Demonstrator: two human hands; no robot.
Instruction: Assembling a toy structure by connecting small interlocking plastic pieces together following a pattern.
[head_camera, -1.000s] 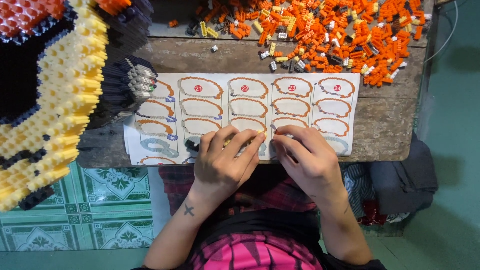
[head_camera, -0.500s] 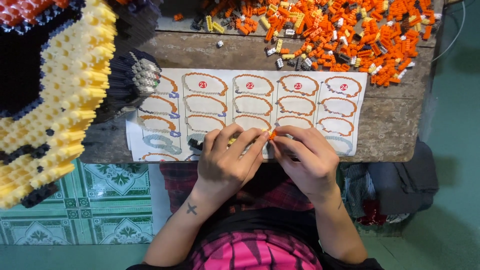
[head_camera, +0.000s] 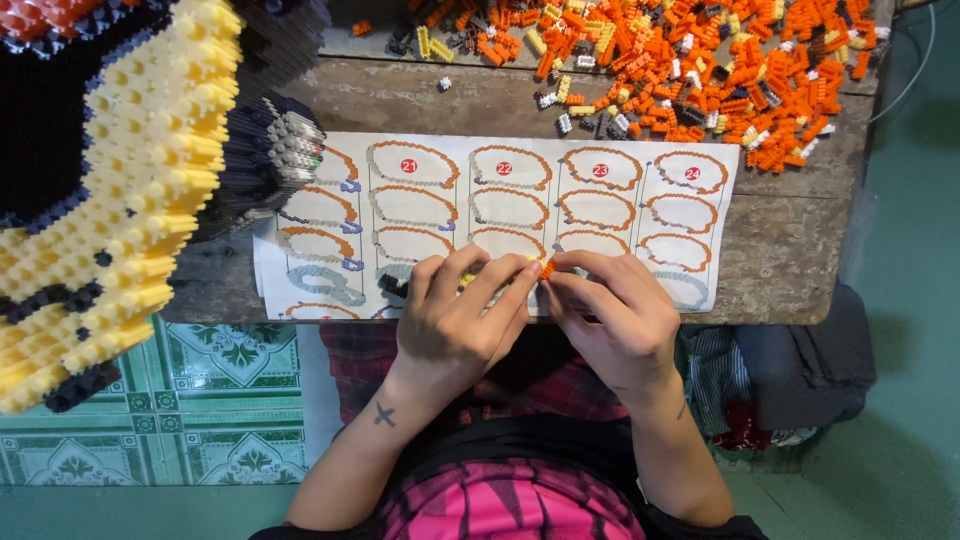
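Right at the near edge of the table, a small strip of joined building bricks (head_camera: 505, 272) sits pinched between both hands, over the bottom row of the instruction sheet (head_camera: 620, 205); only bits show: an orange tip at its 3 o'clock end, yellow in the middle, a black stub poking out at 9 o'clock, so its long axis runs side to side, 9 to 3, parallel to the table edge. The left hand (head_camera: 462, 325) is curled over it, fingers bent and closed down on the strip, hiding most of its length. The right hand (head_camera: 615, 318) meets it from 3 o'clock, thumb and forefinger nipped tight on the orange end, the two sets of fingertips touching. Beneath them the white sheet spreads out with rows of orange-outlined oval diagrams and red round markers along its top. At 12 to 1 o'clock, well apart from the hands, a big scatter of loose orange bricks (head_camera: 700, 70) with some yellow, white and black ones covers the far side of the worn wooden table (head_camera: 790, 270). At 9 to 10 o'clock a large brick model (head_camera: 120, 190) in yellow, black and orange looms close to the camera, overlapping the sheet's left edge. Below the table, at 7 o'clock, green patterned floor tiles (head_camera: 230, 400); at 4 o'clock, a heap of dark cloth (head_camera: 800, 370).
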